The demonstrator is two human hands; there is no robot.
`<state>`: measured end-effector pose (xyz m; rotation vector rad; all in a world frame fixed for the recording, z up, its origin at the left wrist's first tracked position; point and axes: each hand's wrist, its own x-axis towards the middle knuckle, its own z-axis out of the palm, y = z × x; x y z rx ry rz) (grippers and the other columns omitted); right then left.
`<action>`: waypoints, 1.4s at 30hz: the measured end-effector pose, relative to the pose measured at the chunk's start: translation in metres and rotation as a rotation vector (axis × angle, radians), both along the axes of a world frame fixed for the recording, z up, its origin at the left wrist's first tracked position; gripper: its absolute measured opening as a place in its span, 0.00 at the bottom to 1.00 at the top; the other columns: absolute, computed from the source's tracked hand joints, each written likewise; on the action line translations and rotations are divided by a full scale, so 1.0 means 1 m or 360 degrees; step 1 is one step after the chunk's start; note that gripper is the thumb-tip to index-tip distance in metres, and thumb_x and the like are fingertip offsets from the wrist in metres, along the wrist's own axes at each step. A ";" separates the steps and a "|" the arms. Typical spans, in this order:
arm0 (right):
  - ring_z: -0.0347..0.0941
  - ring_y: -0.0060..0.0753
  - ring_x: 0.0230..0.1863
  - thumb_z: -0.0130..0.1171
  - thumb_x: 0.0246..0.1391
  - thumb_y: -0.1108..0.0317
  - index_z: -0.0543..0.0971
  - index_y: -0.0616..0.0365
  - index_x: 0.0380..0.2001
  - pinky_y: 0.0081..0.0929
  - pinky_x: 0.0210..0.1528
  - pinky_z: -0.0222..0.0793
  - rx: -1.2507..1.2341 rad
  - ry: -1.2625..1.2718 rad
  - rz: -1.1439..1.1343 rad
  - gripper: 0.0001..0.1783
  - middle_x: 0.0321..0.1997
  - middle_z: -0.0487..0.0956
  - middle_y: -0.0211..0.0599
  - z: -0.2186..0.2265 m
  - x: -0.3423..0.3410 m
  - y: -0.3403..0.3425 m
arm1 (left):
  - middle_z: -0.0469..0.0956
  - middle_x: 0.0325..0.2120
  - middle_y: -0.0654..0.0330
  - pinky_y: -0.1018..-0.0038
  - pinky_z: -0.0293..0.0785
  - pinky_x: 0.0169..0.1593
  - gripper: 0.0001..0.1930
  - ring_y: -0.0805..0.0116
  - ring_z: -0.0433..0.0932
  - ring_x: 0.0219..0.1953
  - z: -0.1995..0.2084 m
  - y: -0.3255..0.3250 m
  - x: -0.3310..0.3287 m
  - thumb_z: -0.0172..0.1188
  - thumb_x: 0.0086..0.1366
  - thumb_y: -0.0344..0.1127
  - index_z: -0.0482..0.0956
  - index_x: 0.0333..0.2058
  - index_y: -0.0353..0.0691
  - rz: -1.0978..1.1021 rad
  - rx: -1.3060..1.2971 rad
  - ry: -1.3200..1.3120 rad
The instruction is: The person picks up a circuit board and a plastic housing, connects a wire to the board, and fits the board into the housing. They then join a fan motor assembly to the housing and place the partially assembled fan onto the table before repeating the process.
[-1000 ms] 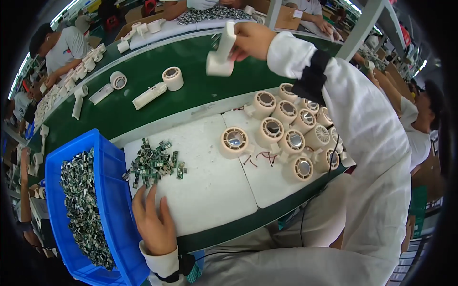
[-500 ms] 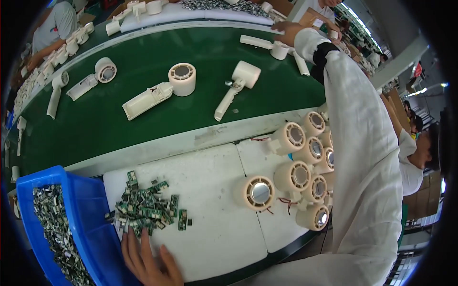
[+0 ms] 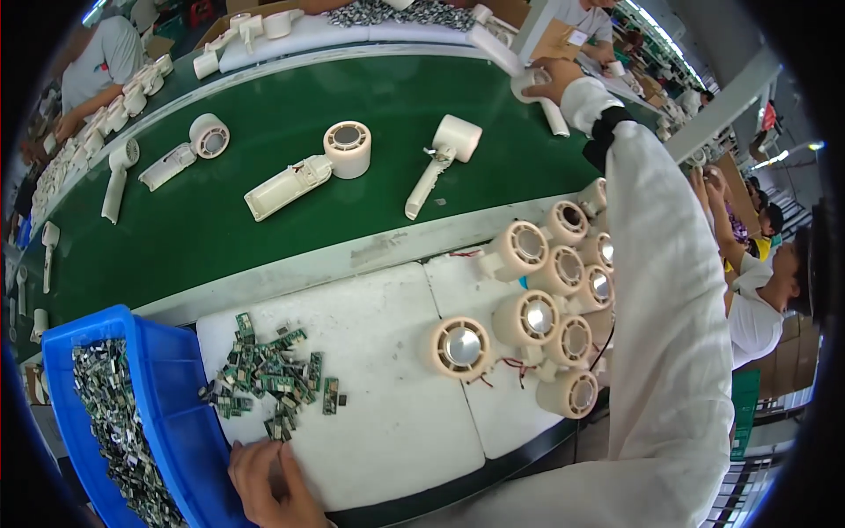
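Note:
On the far side of the green belt, my right hand (image 3: 556, 81) is closed around a cream handheld fan housing (image 3: 495, 51), whose handle part is lifted toward the upper left. Another cream handle piece (image 3: 554, 119) lies just below that hand. My left hand (image 3: 271, 482) rests low on the white foam board (image 3: 387, 352) with its fingers curled in. Its fingertips are at the near edge of a loose pile of small green circuit boards (image 3: 268, 370). Whatever is between those fingers, if anything, is hidden.
Left of the pile stands a blue bin (image 3: 172, 370) of small boards. Round cream fan heads (image 3: 462, 348) with red wires crowd the right side. More fan housings (image 3: 348, 150) lie along the green belt (image 3: 290, 106). Other people (image 3: 761, 299) work nearby.
My right hand has closed on a fan housing and raised its handle. My left hand has drawn back slightly, its spread fingers now curled. A few boards sit nearer me, below the pile.

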<state>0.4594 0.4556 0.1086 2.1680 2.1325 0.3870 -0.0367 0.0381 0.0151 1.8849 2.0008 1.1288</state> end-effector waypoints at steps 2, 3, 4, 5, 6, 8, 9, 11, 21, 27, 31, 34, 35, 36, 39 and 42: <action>0.78 0.47 0.55 0.74 0.43 0.45 0.77 0.47 0.57 0.38 0.57 0.74 0.0191 0.0154 0.0062 0.38 0.56 0.79 0.45 0.029 -0.003 -0.031 | 0.74 0.47 0.49 0.65 0.70 0.53 0.20 0.56 0.75 0.45 -0.005 -0.006 -0.005 0.59 0.63 0.21 0.76 0.54 0.31 0.0019 -0.0087 -0.0104; 0.78 0.44 0.55 0.73 0.44 0.45 0.76 0.48 0.58 0.37 0.57 0.75 0.0085 0.0653 0.0195 0.38 0.55 0.79 0.43 0.050 -0.012 -0.051 | 0.74 0.47 0.49 0.65 0.70 0.53 0.20 0.56 0.75 0.45 -0.006 -0.008 -0.004 0.59 0.63 0.21 0.76 0.54 0.31 0.0013 -0.0074 -0.0112; 0.78 0.42 0.55 0.73 0.45 0.44 0.75 0.50 0.59 0.36 0.56 0.75 -0.0019 0.1151 0.0330 0.39 0.55 0.79 0.41 0.069 -0.020 -0.070 | 0.75 0.45 0.51 0.67 0.70 0.52 0.20 0.59 0.74 0.43 -0.004 -0.005 -0.001 0.59 0.63 0.21 0.76 0.54 0.31 0.0082 -0.0049 -0.0154; 0.77 0.39 0.55 0.72 0.47 0.46 0.73 0.53 0.60 0.35 0.56 0.75 0.0049 0.1206 0.0476 0.40 0.55 0.78 0.40 0.085 -0.025 -0.092 | 0.75 0.43 0.52 0.69 0.70 0.50 0.20 0.61 0.73 0.41 -0.001 0.000 0.001 0.58 0.62 0.20 0.76 0.54 0.31 0.0138 -0.0015 -0.0195; 0.76 0.37 0.56 0.71 0.49 0.48 0.71 0.56 0.62 0.34 0.57 0.75 0.0118 0.1256 0.0625 0.40 0.56 0.77 0.40 0.100 -0.032 -0.114 | 0.75 0.41 0.54 0.70 0.70 0.48 0.20 0.63 0.72 0.39 0.000 0.002 0.002 0.58 0.62 0.19 0.76 0.54 0.31 0.0193 0.0018 -0.0237; 0.79 0.35 0.45 0.68 0.52 0.58 0.73 0.61 0.55 0.31 0.46 0.77 0.0233 0.1273 0.0712 0.30 0.48 0.79 0.40 0.133 -0.075 -0.180 | 0.75 0.41 0.55 0.71 0.70 0.48 0.20 0.64 0.72 0.39 -0.010 0.006 -0.002 0.58 0.62 0.19 0.76 0.54 0.31 0.0120 0.0086 -0.0215; 0.82 0.33 0.35 0.65 0.55 0.68 0.75 0.66 0.49 0.27 0.35 0.79 0.0295 0.1313 0.0839 0.20 0.40 0.82 0.40 0.139 -0.095 -0.196 | 0.75 0.40 0.55 0.72 0.70 0.47 0.20 0.66 0.71 0.39 -0.013 0.002 -0.006 0.58 0.62 0.19 0.76 0.53 0.31 0.0106 0.0122 -0.0177; 0.81 0.31 0.29 0.65 0.55 0.67 0.75 0.67 0.48 0.28 0.29 0.76 0.0140 0.1272 0.2483 0.20 0.36 0.82 0.40 0.149 -0.093 -0.198 | 0.75 0.39 0.56 0.73 0.70 0.46 0.19 0.67 0.71 0.39 -0.015 0.002 -0.002 0.57 0.61 0.18 0.76 0.53 0.31 0.0017 0.0192 -0.0163; 0.78 0.33 0.48 0.61 0.59 0.53 0.65 0.59 0.65 0.29 0.48 0.77 -0.1200 0.2727 0.0474 0.36 0.57 0.74 0.47 0.077 -0.214 -0.366 | 0.80 0.36 0.59 0.75 0.72 0.43 0.20 0.70 0.74 0.33 -0.028 -0.007 -0.021 0.61 0.56 0.20 0.79 0.49 0.35 -0.0256 0.0249 -0.0395; 0.80 0.35 0.35 0.57 0.61 0.50 0.71 0.61 0.60 0.31 0.39 0.76 -0.1275 0.1658 0.0622 0.31 0.45 0.79 0.52 0.018 -0.231 -0.355 | 0.82 0.40 0.53 0.67 0.74 0.47 0.17 0.53 0.77 0.42 -0.002 0.001 0.001 0.63 0.53 0.22 0.84 0.43 0.38 -0.0680 0.0226 0.0045; 0.80 0.46 0.32 0.56 0.61 0.48 0.74 0.63 0.54 0.38 0.37 0.75 -0.0863 0.0983 0.0826 0.30 0.46 0.79 0.58 -0.001 -0.242 -0.341 | 0.81 0.41 0.54 0.67 0.73 0.49 0.15 0.54 0.77 0.43 -0.006 0.001 0.003 0.65 0.55 0.23 0.84 0.43 0.39 -0.0639 0.0243 0.0041; 0.80 0.51 0.33 0.56 0.61 0.48 0.75 0.64 0.52 0.41 0.37 0.74 -0.0789 0.0818 0.0709 0.29 0.46 0.78 0.59 -0.010 -0.251 -0.345 | 0.81 0.42 0.55 0.68 0.73 0.48 0.14 0.56 0.78 0.42 -0.005 -0.004 0.003 0.65 0.57 0.24 0.84 0.43 0.39 -0.0559 0.0116 -0.0134; 0.79 0.50 0.32 0.57 0.60 0.49 0.75 0.63 0.51 0.41 0.36 0.75 -0.0576 0.0842 0.0811 0.27 0.43 0.78 0.56 -0.016 -0.251 -0.352 | 0.81 0.42 0.55 0.68 0.73 0.48 0.13 0.57 0.78 0.42 -0.005 -0.005 0.002 0.65 0.58 0.24 0.84 0.43 0.39 -0.0525 0.0064 -0.0230; 0.79 0.49 0.32 0.58 0.60 0.51 0.76 0.62 0.51 0.40 0.35 0.75 -0.0360 0.0863 0.0907 0.26 0.40 0.78 0.54 -0.022 -0.251 -0.360 | 0.81 0.42 0.55 0.68 0.73 0.48 0.13 0.57 0.78 0.42 -0.004 -0.006 0.001 0.65 0.58 0.24 0.84 0.43 0.39 -0.0518 0.0053 -0.0224; 0.79 0.47 0.30 0.61 0.58 0.55 0.76 0.58 0.50 0.39 0.32 0.75 -0.0071 0.0871 0.1062 0.22 0.35 0.78 0.48 -0.024 -0.253 -0.377 | 0.80 0.42 0.55 0.72 0.75 0.46 0.13 0.65 0.79 0.42 -0.001 -0.011 -0.001 0.63 0.61 0.21 0.82 0.46 0.35 -0.0430 0.0003 -0.0337; 0.78 0.45 0.28 0.63 0.56 0.60 0.77 0.54 0.50 0.38 0.30 0.74 0.0088 0.0835 0.1170 0.20 0.30 0.77 0.41 -0.019 -0.257 -0.393 | 0.80 0.42 0.55 0.74 0.76 0.46 0.13 0.68 0.79 0.43 -0.002 -0.017 0.000 0.63 0.62 0.19 0.79 0.46 0.33 -0.0545 -0.0148 -0.1090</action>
